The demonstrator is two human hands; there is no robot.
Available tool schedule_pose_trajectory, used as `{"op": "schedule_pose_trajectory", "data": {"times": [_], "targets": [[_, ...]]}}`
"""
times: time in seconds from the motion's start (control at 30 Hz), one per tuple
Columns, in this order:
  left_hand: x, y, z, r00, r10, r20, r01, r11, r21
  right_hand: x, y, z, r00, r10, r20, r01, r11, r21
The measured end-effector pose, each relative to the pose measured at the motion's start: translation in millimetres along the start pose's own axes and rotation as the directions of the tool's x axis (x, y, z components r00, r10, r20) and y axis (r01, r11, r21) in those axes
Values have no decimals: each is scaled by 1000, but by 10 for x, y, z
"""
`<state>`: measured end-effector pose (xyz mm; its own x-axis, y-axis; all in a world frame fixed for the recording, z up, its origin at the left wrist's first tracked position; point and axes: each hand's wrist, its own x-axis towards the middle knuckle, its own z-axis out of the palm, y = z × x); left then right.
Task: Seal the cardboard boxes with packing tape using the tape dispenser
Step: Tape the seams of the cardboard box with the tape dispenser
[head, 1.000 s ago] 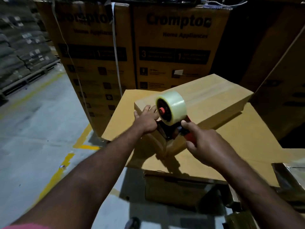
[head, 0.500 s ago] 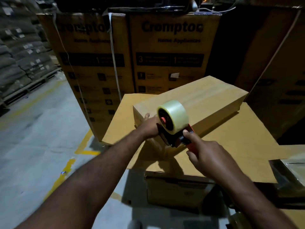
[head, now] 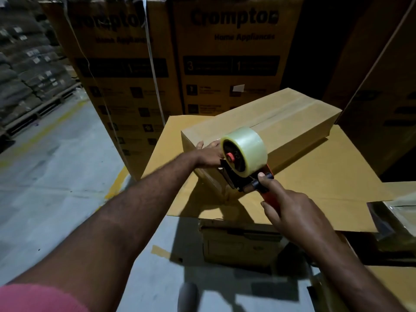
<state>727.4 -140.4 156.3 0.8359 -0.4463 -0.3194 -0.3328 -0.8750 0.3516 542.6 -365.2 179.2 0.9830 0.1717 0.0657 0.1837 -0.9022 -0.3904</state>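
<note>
Right hand point(head: 292, 212) wraps curled fingers round the tape dispenser point(head: 245, 152) handle at the near end of the cardboard box point(head: 292, 113) on a cardboard sheet point(head: 315, 176), while left hand point(head: 208, 154) presses that end, fingers partly hidden.

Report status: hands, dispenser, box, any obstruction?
Left hand braces the box at its near end. Right hand grips the tape dispenser, set against that end. Tape strip shows along top seam. No obstruction seen.

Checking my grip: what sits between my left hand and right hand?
Head view: the tape dispenser and its tape roll, with the left hand on the near end of the box and the right hand gripping it.
</note>
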Motion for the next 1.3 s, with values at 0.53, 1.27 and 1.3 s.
{"op": "schedule_pose_trajectory", "data": {"times": [0.53,1.27,1.3], "targets": [[185,-92,-1,1000,-12,-7,13,984,177,-156,221,237,999,36,24,-36,999,27],[213,-68,135,992,-35,-125,49,993,110,-264,333,451,998,16,-57,-10,994,106],[205,-51,174,989,-38,-140,53,993,102,-234,321,472,999,22,-44,-18,995,95]]}}
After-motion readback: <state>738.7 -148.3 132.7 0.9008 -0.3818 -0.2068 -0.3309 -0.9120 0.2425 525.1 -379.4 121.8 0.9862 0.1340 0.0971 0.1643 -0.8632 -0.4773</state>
